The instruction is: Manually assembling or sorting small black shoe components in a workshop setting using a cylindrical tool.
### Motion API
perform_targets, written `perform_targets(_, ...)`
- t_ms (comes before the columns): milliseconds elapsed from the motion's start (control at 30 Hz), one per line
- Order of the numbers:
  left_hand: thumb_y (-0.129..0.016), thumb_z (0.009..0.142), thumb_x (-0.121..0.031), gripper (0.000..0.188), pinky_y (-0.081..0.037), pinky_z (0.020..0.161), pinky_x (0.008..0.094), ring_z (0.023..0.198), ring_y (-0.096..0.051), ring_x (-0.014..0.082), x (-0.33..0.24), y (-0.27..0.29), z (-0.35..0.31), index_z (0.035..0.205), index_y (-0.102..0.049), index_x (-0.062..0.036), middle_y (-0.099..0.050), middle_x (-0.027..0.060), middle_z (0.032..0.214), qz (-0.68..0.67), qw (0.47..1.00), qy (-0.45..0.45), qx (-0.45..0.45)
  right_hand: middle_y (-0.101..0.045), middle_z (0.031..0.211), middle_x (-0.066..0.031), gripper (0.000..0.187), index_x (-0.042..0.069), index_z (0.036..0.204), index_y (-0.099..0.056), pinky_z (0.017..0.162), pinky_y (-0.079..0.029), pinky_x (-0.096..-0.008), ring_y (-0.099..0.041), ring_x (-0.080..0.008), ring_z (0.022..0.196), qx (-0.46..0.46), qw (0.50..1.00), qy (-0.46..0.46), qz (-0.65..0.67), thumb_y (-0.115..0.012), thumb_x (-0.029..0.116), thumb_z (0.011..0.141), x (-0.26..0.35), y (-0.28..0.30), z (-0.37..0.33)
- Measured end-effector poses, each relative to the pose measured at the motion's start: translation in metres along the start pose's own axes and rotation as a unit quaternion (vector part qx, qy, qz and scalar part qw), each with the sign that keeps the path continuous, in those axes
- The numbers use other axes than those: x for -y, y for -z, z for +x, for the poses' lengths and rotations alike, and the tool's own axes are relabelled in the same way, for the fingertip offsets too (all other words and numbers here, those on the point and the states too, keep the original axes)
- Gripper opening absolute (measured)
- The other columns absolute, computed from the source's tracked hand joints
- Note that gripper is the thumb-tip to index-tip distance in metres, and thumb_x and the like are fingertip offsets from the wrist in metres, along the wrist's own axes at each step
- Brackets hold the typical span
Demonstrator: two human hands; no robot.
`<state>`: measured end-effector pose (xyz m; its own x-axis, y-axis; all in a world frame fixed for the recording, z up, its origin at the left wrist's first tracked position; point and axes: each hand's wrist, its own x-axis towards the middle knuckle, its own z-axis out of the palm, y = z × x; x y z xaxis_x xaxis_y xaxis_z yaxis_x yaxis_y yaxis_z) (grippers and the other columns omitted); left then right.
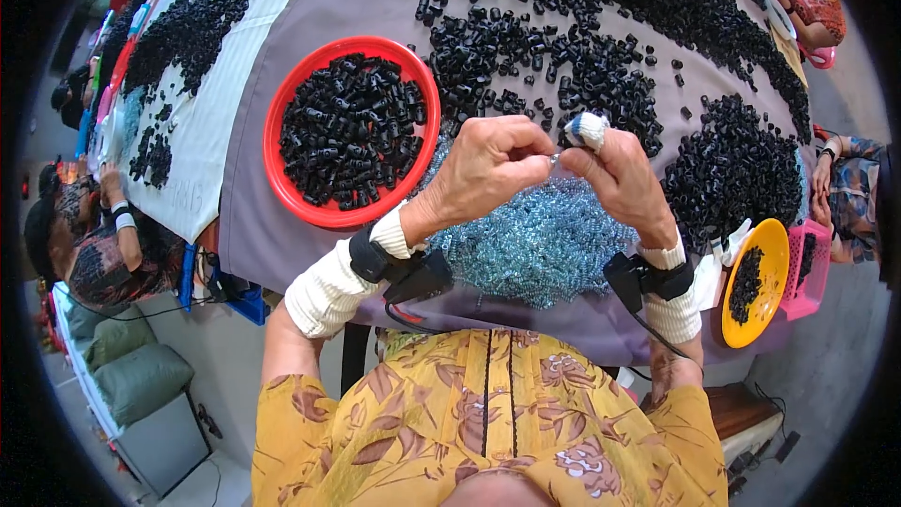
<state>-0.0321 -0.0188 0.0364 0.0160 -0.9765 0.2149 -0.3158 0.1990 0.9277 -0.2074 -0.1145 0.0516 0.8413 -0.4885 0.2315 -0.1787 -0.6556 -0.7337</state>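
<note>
My left hand (488,164) and my right hand (621,178) meet above a heap of small bluish, shiny springs (535,244). The fingertips of both are pinched together, and a tiny glinting piece (554,160) shows between them, looking like one of the springs. A white and blue wrap (588,130) covers a finger of my right hand. Left of my left hand stands a round red tray (272,155) full of small black cylindrical plastic parts (349,131). More black parts (497,52) lie spread over the cloth beyond my hands.
An orange plate (771,272) with small black pieces sits at the right, by a pink basket (815,263). A dense pile of black parts (737,164) lies near it. People sit at both sides, one person's hand (818,190) at the right edge. Cables hang from my wrist straps.
</note>
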Motion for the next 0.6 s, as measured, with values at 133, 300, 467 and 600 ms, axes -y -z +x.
perform_targets(133,-0.061,0.077,-0.006,0.012,-0.039,0.052,0.0205,0.06,-0.05,0.0044,0.003,-0.001,-0.001,0.085,-0.064,0.0027,-0.054,0.0015,0.069,-0.103,0.99,0.093,0.013,-0.053,0.07,-0.0154,0.013,0.0,0.082,-0.053,0.054,-0.042,-0.036,-0.05,-0.0341,0.059,-0.096,0.97,0.19,-0.119,-0.062,0.009,0.082,0.0,-0.006,0.005)
perform_targets(300,-0.062,0.074,-0.001,0.008,-0.041,0.049,0.0225,0.056,-0.053,0.0085,-0.001,-0.007,-0.002,0.082,-0.063,0.0002,-0.053,0.0037,0.067,0.098,0.99,-0.069,-0.075,-0.055,0.062,-0.0108,0.028,0.0,0.079,-0.057,0.05,-0.042,-0.0319,-0.056,-0.0217,0.054,-0.023,0.99,-0.112,0.082,-0.055,0.025,0.092,0.0,-0.003,-0.003)
perform_targets(467,-0.063,0.072,0.001,0.01,-0.045,0.047,0.0313,0.053,-0.056,0.0212,0.0,-0.01,-0.002,0.081,-0.06,-0.0022,-0.051,0.0079,0.067,0.235,0.951,-0.174,-0.101,-0.051,0.056,-0.0044,0.039,0.0,0.072,-0.054,0.049,-0.041,-0.0282,-0.053,-0.0121,0.052,-0.007,0.982,-0.142,0.124,-0.051,0.032,0.094,-0.001,-0.002,0.003)
perform_targets(600,-0.063,0.072,-0.001,0.01,-0.044,0.046,0.0312,0.053,-0.055,0.0227,0.001,-0.01,-0.003,0.081,-0.059,-0.0026,-0.05,0.0081,0.066,0.29,0.929,-0.213,-0.087,-0.051,0.06,-0.0046,0.033,-0.001,0.075,-0.053,0.049,-0.042,-0.0284,-0.052,-0.0117,0.053,0.061,0.97,-0.181,0.152,-0.053,0.027,0.093,-0.001,-0.001,0.002)
